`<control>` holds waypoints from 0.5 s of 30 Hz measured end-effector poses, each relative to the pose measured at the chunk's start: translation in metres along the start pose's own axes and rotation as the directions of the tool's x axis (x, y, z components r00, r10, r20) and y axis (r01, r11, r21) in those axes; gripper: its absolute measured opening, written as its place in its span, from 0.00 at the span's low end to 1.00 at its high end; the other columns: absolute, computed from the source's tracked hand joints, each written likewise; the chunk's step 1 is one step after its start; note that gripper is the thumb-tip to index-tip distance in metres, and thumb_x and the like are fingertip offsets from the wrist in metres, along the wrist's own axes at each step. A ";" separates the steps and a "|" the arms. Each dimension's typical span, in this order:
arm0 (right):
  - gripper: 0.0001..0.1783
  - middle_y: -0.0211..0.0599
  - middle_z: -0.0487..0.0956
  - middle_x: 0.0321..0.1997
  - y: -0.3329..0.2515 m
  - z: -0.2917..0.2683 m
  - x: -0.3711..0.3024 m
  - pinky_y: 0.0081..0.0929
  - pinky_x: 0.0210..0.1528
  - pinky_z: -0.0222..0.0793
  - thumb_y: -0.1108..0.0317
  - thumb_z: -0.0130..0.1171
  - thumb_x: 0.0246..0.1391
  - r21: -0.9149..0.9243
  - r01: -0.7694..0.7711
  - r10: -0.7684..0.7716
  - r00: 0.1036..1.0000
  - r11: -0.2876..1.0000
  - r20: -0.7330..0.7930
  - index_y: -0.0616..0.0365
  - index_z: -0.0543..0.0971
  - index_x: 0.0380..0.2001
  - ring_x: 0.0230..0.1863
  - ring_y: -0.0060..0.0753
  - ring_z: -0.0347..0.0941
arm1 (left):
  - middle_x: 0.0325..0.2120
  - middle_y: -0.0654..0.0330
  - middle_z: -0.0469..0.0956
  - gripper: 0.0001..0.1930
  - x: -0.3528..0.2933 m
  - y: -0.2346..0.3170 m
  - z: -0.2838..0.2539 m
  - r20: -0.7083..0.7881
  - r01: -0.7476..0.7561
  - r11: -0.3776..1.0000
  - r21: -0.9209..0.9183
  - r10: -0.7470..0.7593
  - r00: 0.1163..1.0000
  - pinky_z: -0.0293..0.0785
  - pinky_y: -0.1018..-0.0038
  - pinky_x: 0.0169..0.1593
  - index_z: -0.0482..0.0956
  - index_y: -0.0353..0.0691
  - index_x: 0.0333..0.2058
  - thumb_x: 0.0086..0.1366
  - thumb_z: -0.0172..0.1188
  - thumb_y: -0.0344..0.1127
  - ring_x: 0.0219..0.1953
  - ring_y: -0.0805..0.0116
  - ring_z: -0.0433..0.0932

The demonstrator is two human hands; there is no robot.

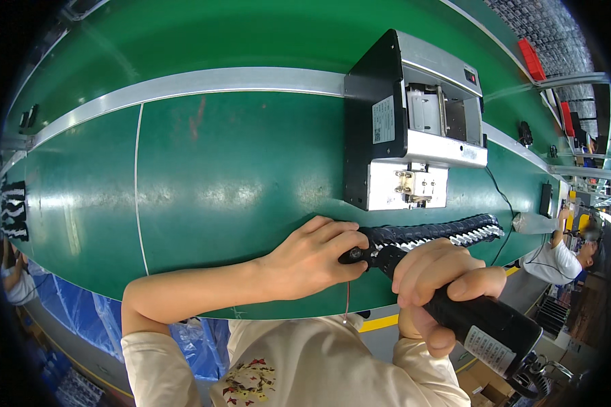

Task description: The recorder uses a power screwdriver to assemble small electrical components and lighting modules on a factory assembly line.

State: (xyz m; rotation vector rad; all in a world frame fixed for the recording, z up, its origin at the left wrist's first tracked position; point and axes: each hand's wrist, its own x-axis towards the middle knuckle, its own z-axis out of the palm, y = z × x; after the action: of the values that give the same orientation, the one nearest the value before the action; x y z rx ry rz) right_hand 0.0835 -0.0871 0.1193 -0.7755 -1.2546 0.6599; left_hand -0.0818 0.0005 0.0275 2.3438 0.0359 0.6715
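Two bare hands at the belt: a left hand (310,259) and a right hand (436,281). One black electric screwdriver (485,325). One black cable drag chain (433,234). One black and silver machine unit (411,122). One green conveyor belt (217,169). Two red blocks (531,59) on the far rail. One other worker (563,254) down the line at right

Factory assembly line, long green conveyor belt (204,169), metal rail (183,83), seated co-worker (563,254) further along
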 end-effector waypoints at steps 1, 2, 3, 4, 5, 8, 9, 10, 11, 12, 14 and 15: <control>0.29 0.40 0.76 0.23 0.001 0.000 0.000 0.33 0.20 0.72 0.61 0.76 0.44 -0.008 0.003 -0.003 1.000 1.000 0.017 0.59 0.68 0.42 0.17 0.35 0.73 | 0.44 0.57 0.76 0.13 0.000 0.000 0.000 -0.004 0.003 1.000 0.003 -0.003 1.000 0.73 0.63 0.50 0.86 0.46 0.38 0.53 0.61 0.34 0.52 0.54 0.77; 0.29 0.40 0.76 0.22 0.002 -0.001 0.001 0.33 0.20 0.72 0.61 0.76 0.44 -0.005 -0.003 0.003 1.000 1.000 0.028 0.59 0.68 0.42 0.17 0.35 0.72 | 0.44 0.57 0.76 0.13 -0.001 0.001 0.000 -0.004 0.004 1.000 0.007 -0.004 1.000 0.72 0.63 0.50 0.86 0.46 0.38 0.53 0.61 0.34 0.52 0.54 0.77; 0.29 0.39 0.75 0.22 0.002 -0.002 0.003 0.33 0.20 0.72 0.61 0.76 0.44 -0.005 -0.008 0.008 0.999 1.000 0.039 0.59 0.68 0.42 0.17 0.35 0.72 | 0.44 0.57 0.76 0.13 0.000 0.001 0.000 -0.006 0.001 1.000 0.010 -0.001 1.000 0.72 0.63 0.50 0.86 0.46 0.38 0.53 0.61 0.34 0.52 0.54 0.77; 0.29 0.39 0.75 0.22 0.001 -0.002 0.004 0.33 0.20 0.72 0.61 0.75 0.44 -0.006 -0.012 0.012 0.999 1.000 0.050 0.59 0.68 0.42 0.16 0.34 0.72 | 0.44 0.57 0.76 0.13 0.000 0.001 0.000 -0.007 -0.003 1.000 0.013 0.003 1.000 0.72 0.63 0.51 0.86 0.46 0.38 0.52 0.61 0.34 0.52 0.54 0.77; 0.29 0.39 0.75 0.22 0.002 -0.002 0.003 0.33 0.20 0.73 0.61 0.75 0.45 0.002 -0.015 0.015 0.999 1.000 0.043 0.59 0.69 0.42 0.16 0.34 0.72 | 0.44 0.57 0.76 0.13 0.000 0.002 0.000 -0.008 -0.001 1.000 0.018 0.002 1.000 0.72 0.63 0.51 0.86 0.46 0.38 0.53 0.62 0.34 0.52 0.54 0.77; 0.29 0.38 0.75 0.21 0.005 -0.003 -0.001 0.34 0.21 0.73 0.60 0.75 0.46 0.023 -0.016 0.014 0.998 1.000 0.065 0.59 0.68 0.43 0.17 0.35 0.73 | 0.44 0.56 0.76 0.12 -0.001 0.003 0.000 -0.017 -0.005 0.999 0.036 0.006 1.000 0.72 0.63 0.51 0.86 0.46 0.38 0.53 0.62 0.34 0.52 0.54 0.77; 0.30 0.38 0.75 0.21 0.005 -0.008 -0.001 0.34 0.21 0.73 0.60 0.75 0.46 0.029 -0.017 0.014 0.995 0.999 0.096 0.59 0.68 0.45 0.17 0.35 0.73 | 0.44 0.56 0.75 0.12 -0.002 0.004 0.001 -0.019 -0.008 0.999 0.041 0.009 1.000 0.72 0.63 0.51 0.86 0.47 0.38 0.53 0.62 0.34 0.52 0.54 0.77; 0.31 0.38 0.75 0.22 0.004 -0.011 0.001 0.34 0.21 0.73 0.59 0.74 0.47 0.065 -0.007 0.002 0.997 0.998 0.078 0.59 0.67 0.47 0.17 0.35 0.73 | 0.44 0.56 0.75 0.12 -0.002 0.003 0.001 -0.021 -0.010 0.999 0.045 0.011 1.000 0.72 0.63 0.51 0.85 0.47 0.38 0.54 0.63 0.34 0.52 0.54 0.77; 0.32 0.38 0.75 0.22 0.002 -0.014 0.003 0.34 0.21 0.73 0.59 0.73 0.48 0.098 0.006 -0.012 0.998 0.995 0.058 0.59 0.66 0.49 0.18 0.35 0.74 | 0.45 0.56 0.75 0.12 -0.001 0.003 0.000 -0.013 -0.017 0.999 0.046 0.017 1.000 0.72 0.62 0.51 0.85 0.47 0.39 0.54 0.63 0.34 0.52 0.53 0.77; 0.33 0.37 0.75 0.23 -0.001 -0.015 0.006 0.34 0.20 0.72 0.58 0.72 0.50 0.163 0.029 -0.027 1.000 0.986 -0.015 0.58 0.65 0.51 0.18 0.35 0.74 | 0.45 0.56 0.75 0.12 -0.001 0.003 0.001 -0.002 -0.018 0.999 0.042 0.018 1.000 0.72 0.62 0.51 0.85 0.47 0.39 0.54 0.63 0.34 0.52 0.53 0.77; 0.34 0.37 0.73 0.25 -0.011 -0.019 0.015 0.33 0.21 0.71 0.56 0.67 0.54 0.173 0.098 -0.074 0.987 0.980 -0.141 0.57 0.62 0.56 0.19 0.33 0.73 | 0.45 0.56 0.75 0.13 -0.003 0.002 0.003 0.005 -0.017 0.999 0.046 0.017 1.000 0.71 0.62 0.51 0.84 0.48 0.40 0.54 0.63 0.34 0.52 0.53 0.76; 0.34 0.37 0.72 0.27 -0.017 -0.024 0.022 0.32 0.21 0.70 0.55 0.64 0.57 0.116 0.139 -0.114 0.974 0.983 -0.195 0.56 0.60 0.59 0.19 0.32 0.72 | 0.46 0.56 0.74 0.13 -0.004 0.001 0.004 0.005 -0.020 0.998 0.053 0.019 1.000 0.71 0.61 0.52 0.84 0.48 0.40 0.54 0.64 0.33 0.52 0.53 0.76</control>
State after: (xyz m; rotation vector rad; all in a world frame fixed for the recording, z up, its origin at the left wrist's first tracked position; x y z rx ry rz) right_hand 0.1121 -0.0833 0.1426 -0.6294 -1.0691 0.5454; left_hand -0.0830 -0.0037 0.0239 2.3991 0.0294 0.6830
